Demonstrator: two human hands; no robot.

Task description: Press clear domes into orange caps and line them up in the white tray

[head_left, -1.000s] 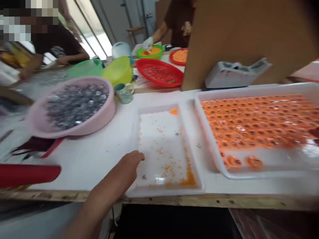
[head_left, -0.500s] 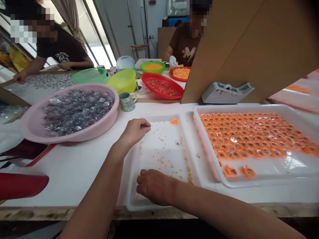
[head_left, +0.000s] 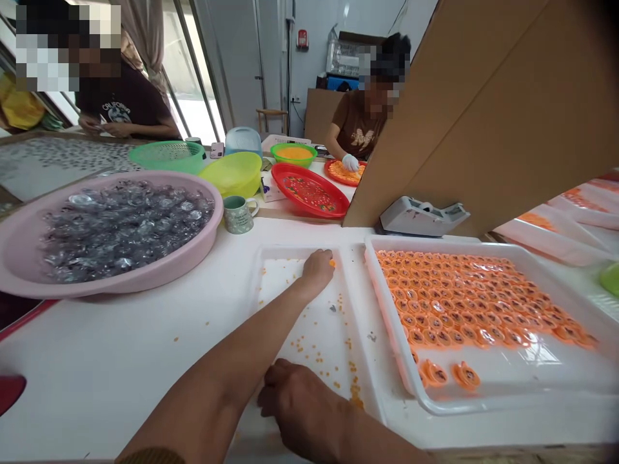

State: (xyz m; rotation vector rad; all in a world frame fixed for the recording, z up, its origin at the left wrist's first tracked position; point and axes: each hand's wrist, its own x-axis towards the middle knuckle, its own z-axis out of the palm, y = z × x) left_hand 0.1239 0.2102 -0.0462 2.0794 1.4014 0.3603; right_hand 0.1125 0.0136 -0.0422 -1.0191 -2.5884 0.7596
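Note:
At the far right corner of a shallow white tray [head_left: 345, 309], my left hand [head_left: 318, 270] has its fingers closed at a small orange plastic piece [head_left: 333, 263], which shows at the fingertips. My right hand [head_left: 302, 406] is over the tray's near left part, fingers curled together and pointing down; whatever they hold, if anything, is hidden. Tiny yellow-orange bits [head_left: 355, 390] lie scattered over the tray floor, thickest along its right side. My left forearm crosses the tray's left wall.
On the right, a larger white tray [head_left: 420, 403] holds rows of orange ring-shaped pieces [head_left: 445, 303]. A pink basin [head_left: 207, 238] of clear-wrapped items and a mug [head_left: 238, 216] stand left. A tape dispenser [head_left: 423, 217] sits by a cardboard panel [head_left: 459, 129]. Two people work across the table.
My left hand has moved right, from the tray's far left edge to the orange piece. My right hand stays low over the tray, fingers curled. The view has shifted.

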